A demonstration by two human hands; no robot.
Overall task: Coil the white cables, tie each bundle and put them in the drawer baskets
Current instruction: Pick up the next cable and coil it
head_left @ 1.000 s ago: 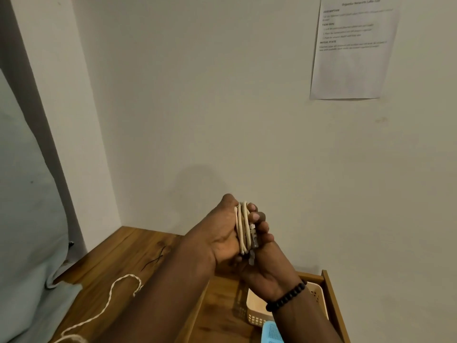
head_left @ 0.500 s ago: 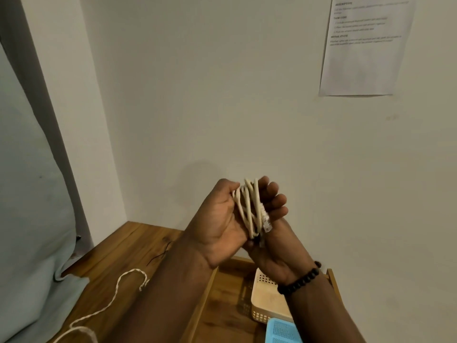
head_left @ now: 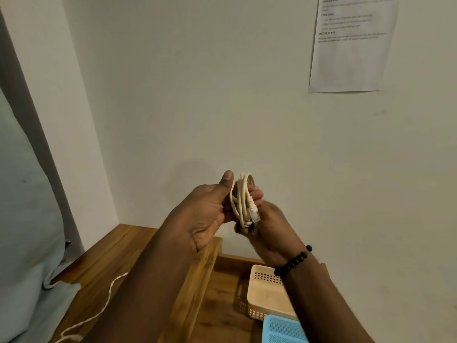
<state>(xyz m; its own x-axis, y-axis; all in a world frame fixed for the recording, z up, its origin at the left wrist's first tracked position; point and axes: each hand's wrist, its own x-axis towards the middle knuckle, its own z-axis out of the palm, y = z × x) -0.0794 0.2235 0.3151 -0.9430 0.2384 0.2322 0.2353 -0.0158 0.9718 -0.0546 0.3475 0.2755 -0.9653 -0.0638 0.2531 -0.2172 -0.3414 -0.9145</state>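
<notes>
Wooden table [head_left: 103,263] fills the lower left, with a pale blue cloth [head_left: 27,219] draped at nine o'clock and a printed sheet [head_left: 351,45] on the wall at one o'clock. At five o'clock the open drawer [head_left: 222,293] holds a cream basket [head_left: 267,295] and a blue basket [head_left: 284,330]. My left hand [head_left: 210,214] and right hand [head_left: 267,226] grip the coiled white cable [head_left: 242,201] between them, raised at centre; its clear plug [head_left: 254,214] hangs down. A loose cord [head_left: 108,295], possibly twine, lies at seven o'clock.
</notes>
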